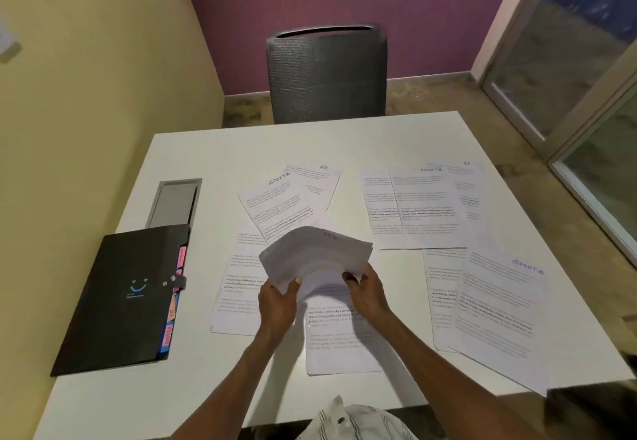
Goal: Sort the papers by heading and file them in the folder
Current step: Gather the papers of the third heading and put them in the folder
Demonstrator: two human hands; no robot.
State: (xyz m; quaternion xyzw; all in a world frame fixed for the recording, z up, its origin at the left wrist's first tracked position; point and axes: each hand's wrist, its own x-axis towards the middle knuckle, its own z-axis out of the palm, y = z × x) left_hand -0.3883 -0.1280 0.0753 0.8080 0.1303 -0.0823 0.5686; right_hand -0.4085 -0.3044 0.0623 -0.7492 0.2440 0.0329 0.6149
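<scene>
Striped shirt cloth [348,420] shows at the bottom edge, and both forearms reach forward from it over the white surface [213,157]. Left hand [277,303] and right hand [367,293] hold a stack of papers [315,255] by its near edge, raised above the surface, the fingers of each curled round a lower corner; the stack bows upward, its long axis running away from the person, with an "HR" heading at the far end. Loose sheets [425,207] lie spread across the middle and right, some overlapping, a few close to the right edge. A black folder [120,298] lies closed near the left edge, coloured tabs facing the papers, with bare surface beyond it toward the chair [327,74].
</scene>
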